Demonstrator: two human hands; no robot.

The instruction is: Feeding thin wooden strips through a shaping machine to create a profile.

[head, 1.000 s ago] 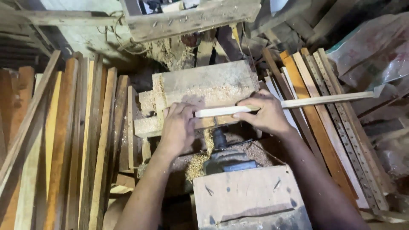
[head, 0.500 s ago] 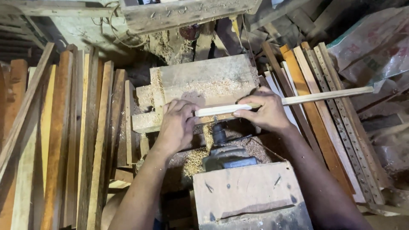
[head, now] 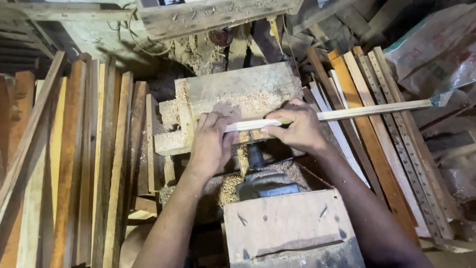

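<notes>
A long thin pale wooden strip (head: 347, 113) lies across a sawdust-covered wooden block (head: 238, 94) and reaches out to the right. My left hand (head: 210, 144) presses on the strip's left end. My right hand (head: 297, 126) grips the strip a little further right. Just below the strip, between my hands, a dark spindle of a small motor-driven tool (head: 257, 156) points up at it. The motor body (head: 267, 188) sits in sawdust behind a wooden box (head: 290, 231).
Many upright wooden planks (head: 74, 164) stand at the left. More slats and perforated strips (head: 391, 144) lean at the right, beside a plastic sack (head: 436, 49). A rough wooden beam (head: 213, 15) crosses the top.
The strip and both hands have shifted slightly; my left hand has slid rightward along the strip's end. The view has moved a little closer.
</notes>
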